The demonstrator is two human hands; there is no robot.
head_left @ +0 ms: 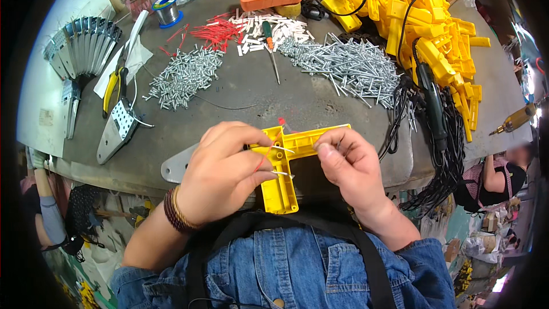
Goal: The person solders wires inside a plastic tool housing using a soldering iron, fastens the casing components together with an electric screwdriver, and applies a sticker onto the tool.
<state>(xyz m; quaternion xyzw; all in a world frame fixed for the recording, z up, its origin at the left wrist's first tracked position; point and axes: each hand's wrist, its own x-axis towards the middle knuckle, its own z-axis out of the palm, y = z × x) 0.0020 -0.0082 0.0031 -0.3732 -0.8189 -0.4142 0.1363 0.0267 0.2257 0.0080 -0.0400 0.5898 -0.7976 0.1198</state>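
A yellow T-shaped plastic housing (281,193), ribbed inside, lies in front of me at the table's near edge. My left hand (220,166) is closed at its left side, fingertips and thumb on the housing. A thin red wire (264,160) runs past those fingertips, and white-sleeved lead ends (282,149) stick out over the housing. My right hand (351,163) is closed in a pinch over the housing's right arm; what sits between its thumb and finger is hidden. A small red piece (281,121) shows just beyond the housing.
Screws lie in two heaps, short (186,77) and long (354,71). Between them are white sleeves (274,30), red wires (219,33) and a screwdriver (269,40). Yellow housings (412,17) pile up at right beside a corded tool (432,106). Pliers (117,74) and metal plates (117,131) lie left.
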